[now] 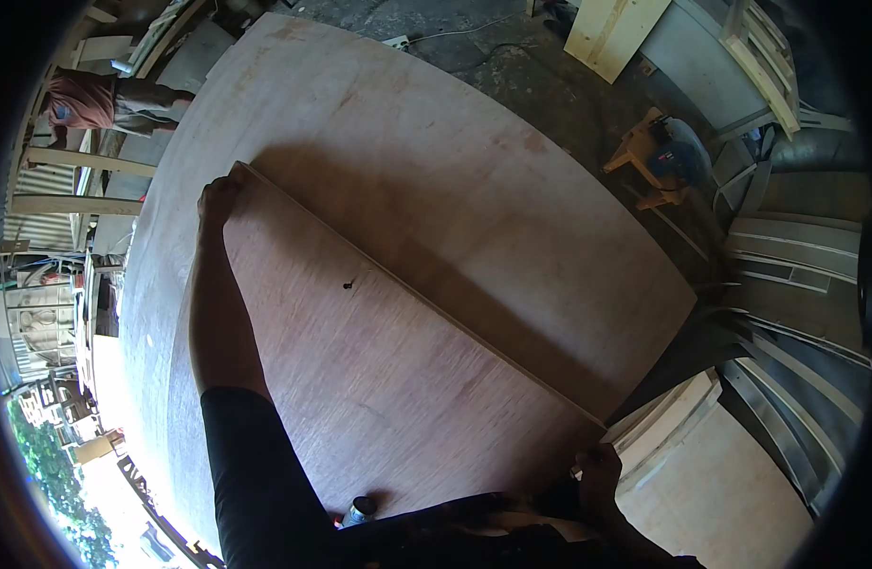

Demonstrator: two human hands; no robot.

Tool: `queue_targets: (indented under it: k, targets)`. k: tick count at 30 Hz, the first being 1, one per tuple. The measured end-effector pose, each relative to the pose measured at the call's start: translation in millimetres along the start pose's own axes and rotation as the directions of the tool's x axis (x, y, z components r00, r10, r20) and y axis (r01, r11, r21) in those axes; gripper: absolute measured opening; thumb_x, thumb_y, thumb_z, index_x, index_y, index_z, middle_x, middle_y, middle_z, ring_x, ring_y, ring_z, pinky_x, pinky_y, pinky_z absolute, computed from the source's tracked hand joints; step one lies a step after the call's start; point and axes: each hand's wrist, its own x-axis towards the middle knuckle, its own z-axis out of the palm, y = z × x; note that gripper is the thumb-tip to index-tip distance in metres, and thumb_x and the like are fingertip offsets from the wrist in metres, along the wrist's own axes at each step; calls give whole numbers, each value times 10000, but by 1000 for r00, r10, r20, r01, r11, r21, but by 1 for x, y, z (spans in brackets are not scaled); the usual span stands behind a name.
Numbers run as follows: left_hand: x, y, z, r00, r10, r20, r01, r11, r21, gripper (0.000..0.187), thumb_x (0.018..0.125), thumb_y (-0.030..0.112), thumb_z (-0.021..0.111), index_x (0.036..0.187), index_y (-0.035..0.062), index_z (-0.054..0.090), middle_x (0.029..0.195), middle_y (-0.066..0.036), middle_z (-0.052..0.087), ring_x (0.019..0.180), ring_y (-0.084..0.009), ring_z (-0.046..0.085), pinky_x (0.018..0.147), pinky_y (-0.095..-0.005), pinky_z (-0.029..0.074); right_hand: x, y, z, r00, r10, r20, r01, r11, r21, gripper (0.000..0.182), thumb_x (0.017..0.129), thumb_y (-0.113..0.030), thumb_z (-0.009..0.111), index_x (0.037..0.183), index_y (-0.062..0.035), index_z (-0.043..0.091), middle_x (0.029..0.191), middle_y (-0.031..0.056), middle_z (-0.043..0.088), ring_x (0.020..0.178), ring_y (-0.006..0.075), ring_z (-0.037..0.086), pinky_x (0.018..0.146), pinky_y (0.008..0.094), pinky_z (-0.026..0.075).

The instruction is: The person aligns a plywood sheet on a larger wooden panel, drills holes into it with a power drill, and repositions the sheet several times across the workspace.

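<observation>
A reddish plywood sheet (388, 370) lies tilted over a larger plywood sheet (455, 171), its far edge raised and throwing a dark shadow. My left hand (218, 199) is closed round the sheet's far left corner, arm stretched out. At the opposite end of the same edge, my right hand (599, 468) is closed on the near right corner; its fingers are partly hidden. A small dark mark or hole shows on the upper sheet's face. Close to my body, a dark-topped can or bottle (363, 509) stands beside the sheet, partly covered by my sleeve.
Another person (90, 100) stands at the far left beside timber beams (85, 204). A blue power tool (678, 163) rests on a small wooden stand (635, 156) at right. Boards (711, 465) and curved panels crowd the right side. A white cable (455, 32) crosses the floor.
</observation>
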Motion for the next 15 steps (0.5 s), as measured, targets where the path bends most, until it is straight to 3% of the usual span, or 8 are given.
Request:
queue_targets:
  k: [3,4,6,7,9,11,13,15]
  targets:
    - [4,1,10,992,-98,-79,98,995,1,568,860,600,510,1163,142,654,1177,-185,630,1131,-346,580,956,-457,447,-7,-9,6,996,-89,-9,88,995,-55,219,752,18,669,955,8,586,827,40,575,793,158,564,753,300,481]
    - [10,-1,11,991,-102,-83,102,995,-8,568,860,600,510,1163,142,654,1177,-185,630,1131,-346,580,956,-457,447,-10,-12,12,995,-92,-49,93,995,25,211,780,8,640,982,26,583,847,60,589,804,152,564,752,300,473]
    - [27,-17,15,997,-32,65,31,999,24,594,868,598,502,1165,101,638,1169,-214,624,1132,-347,578,945,-450,453,-16,-20,19,991,-91,-96,101,989,106,208,809,-3,612,1009,43,581,866,80,603,815,146,565,751,300,465]
    - [26,-19,14,998,-25,65,24,1000,21,594,868,598,502,1165,101,638,1169,-214,624,1132,-347,578,945,-450,453,-18,-26,22,983,-156,-92,166,980,109,221,802,-6,623,1015,41,584,862,74,605,794,138,562,724,295,465]
    - [16,-22,13,985,172,-19,-173,978,-119,649,873,607,486,1145,35,625,1135,-230,632,1115,-349,586,915,-445,462,-20,-24,21,971,-218,-100,229,966,117,234,796,-9,633,1021,38,588,857,67,606,773,129,559,697,289,465]
    - [-4,4,-12,986,165,19,-160,977,-138,639,874,595,498,1125,23,632,1100,-226,646,1086,-343,600,896,-435,468,-15,-16,16,983,-181,-23,179,982,-65,216,786,-20,657,986,38,601,812,54,606,708,116,550,628,280,456]
    - [5,5,-11,986,154,64,-143,978,-151,629,874,584,511,1104,12,638,1064,-221,660,1056,-338,614,877,-426,474,-15,-19,17,987,-152,-53,149,987,-55,182,781,-22,663,944,36,608,768,45,598,669,108,541,595,274,446]
    - [37,-19,7,987,141,75,-147,986,76,558,863,554,547,1037,41,679,994,-173,689,984,-307,642,855,-408,482,-12,-5,15,990,-115,-83,112,993,-40,148,777,-24,670,901,34,615,724,36,591,629,101,533,562,268,436]
